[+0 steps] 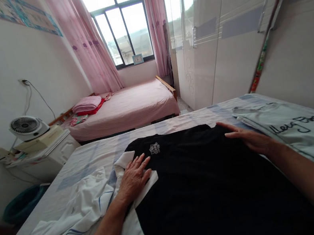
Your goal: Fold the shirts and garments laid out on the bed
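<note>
A black T-shirt (pixel 205 182) with a small white crest print and a white left sleeve lies spread out in front of me. My left hand (pixel 134 178) rests flat on the white sleeve and the shirt's left edge, fingers spread. At the right shoulder corner, my right hand (pixel 244 138) touches the black cloth, with thumb and forefinger stretched out and apart. Its other fingers are partly hidden. A crumpled white garment (pixel 80 216) with blue lines lies left of the shirt. Beyond my right arm lies a pale green garment (pixel 301 124) with dark script lettering.
The garments lie on a bed with a checked sheet (pixel 193 117). Behind it stands a pink-covered bed (pixel 136 101) below the window. A fan (pixel 27 126) sits on a white cabinet at left, above a green bin (pixel 23 204). Glossy wardrobes (pixel 225 57) line the right.
</note>
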### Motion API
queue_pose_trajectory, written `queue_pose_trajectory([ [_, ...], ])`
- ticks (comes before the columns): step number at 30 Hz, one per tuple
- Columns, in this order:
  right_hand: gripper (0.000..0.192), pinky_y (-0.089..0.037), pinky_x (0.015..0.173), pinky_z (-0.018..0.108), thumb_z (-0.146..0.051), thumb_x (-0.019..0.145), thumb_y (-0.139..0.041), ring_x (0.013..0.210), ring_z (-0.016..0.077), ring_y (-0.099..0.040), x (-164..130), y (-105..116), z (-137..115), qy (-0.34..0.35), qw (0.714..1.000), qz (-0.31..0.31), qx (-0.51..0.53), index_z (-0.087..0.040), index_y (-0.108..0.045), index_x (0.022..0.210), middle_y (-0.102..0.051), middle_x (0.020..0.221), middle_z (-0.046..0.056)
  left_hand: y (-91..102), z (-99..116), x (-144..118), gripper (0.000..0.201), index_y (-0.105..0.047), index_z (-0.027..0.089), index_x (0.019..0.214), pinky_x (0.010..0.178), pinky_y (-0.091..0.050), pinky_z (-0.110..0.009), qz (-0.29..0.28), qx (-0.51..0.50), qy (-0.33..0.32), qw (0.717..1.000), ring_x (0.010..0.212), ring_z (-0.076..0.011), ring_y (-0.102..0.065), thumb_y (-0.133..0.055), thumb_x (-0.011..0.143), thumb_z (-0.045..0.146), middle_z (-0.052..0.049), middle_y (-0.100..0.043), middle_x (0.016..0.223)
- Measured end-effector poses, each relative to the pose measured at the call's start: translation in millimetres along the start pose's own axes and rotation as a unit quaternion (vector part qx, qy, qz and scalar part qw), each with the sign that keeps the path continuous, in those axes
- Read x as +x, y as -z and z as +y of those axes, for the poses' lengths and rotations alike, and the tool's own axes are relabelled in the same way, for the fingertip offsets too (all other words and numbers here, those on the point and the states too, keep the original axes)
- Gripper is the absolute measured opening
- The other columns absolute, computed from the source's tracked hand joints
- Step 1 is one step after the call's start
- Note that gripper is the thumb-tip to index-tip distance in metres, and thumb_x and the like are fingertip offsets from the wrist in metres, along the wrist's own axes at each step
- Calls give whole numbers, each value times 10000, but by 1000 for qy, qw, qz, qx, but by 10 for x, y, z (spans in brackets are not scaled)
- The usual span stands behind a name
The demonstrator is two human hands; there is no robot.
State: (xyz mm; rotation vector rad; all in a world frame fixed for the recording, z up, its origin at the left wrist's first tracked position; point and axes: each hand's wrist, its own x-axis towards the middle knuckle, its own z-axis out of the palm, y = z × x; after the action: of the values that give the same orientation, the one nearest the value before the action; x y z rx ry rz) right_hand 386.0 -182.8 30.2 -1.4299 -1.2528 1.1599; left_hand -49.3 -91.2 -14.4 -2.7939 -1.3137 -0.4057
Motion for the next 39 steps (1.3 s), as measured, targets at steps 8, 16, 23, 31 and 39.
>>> queue_pose_trajectory([
  [8, 564, -514, 848, 389, -252, 698, -544, 1028, 285, -620, 172, 288, 136, 51, 907, 214, -361, -156, -583, 1252, -673, 1060, 126, -3, -1, 0, 465, -473, 245, 1365, 1099, -303, -491, -2, -3, 3, 1000, 1335, -259, -386, -411, 929, 396, -89, -411, 1463],
  [16, 427, -379, 1013, 467, -371, 859, -440, 1225, 292, -485, 164, -33, 181, 221, 778, 215, -548, -203, -603, 1216, -564, 1303, 107, 36, 47, -1, 470, -475, 232, 1364, 1106, -287, -487, -4, -10, 10, 1000, 1338, -268, -381, -408, 929, 397, -96, -406, 1465],
  [23, 493, -314, 1066, 487, -491, 897, -381, 1328, 265, -391, 219, -340, 421, 182, 807, 47, -559, -267, -543, 1306, -479, 1415, 63, 38, 55, -5, 472, -471, 237, 1366, 1110, -285, -475, -6, -13, 12, 1000, 1338, -262, -382, -394, 933, 409, -88, -402, 1469],
  [31, 480, -408, 1004, 406, -457, 911, -319, 1174, 245, -548, 267, -137, 337, 143, 840, 157, -500, -204, -629, 1175, -596, 1281, 88, 217, -56, 3, 403, -530, 191, 1282, 1067, -366, -410, 171, -76, 95, 978, 1272, -233, -455, -419, 915, 314, -101, -489, 1389],
  [39, 492, -441, 898, 331, -422, 839, -430, 1089, 272, -599, 685, 139, 108, -54, 844, 184, -500, -112, -643, 1157, -637, 1195, 172, 377, -594, 325, 353, -661, 125, 984, 941, -410, -360, 46, -166, 340, 925, 1163, -315, -538, -539, 785, 390, -158, -661, 1118],
])
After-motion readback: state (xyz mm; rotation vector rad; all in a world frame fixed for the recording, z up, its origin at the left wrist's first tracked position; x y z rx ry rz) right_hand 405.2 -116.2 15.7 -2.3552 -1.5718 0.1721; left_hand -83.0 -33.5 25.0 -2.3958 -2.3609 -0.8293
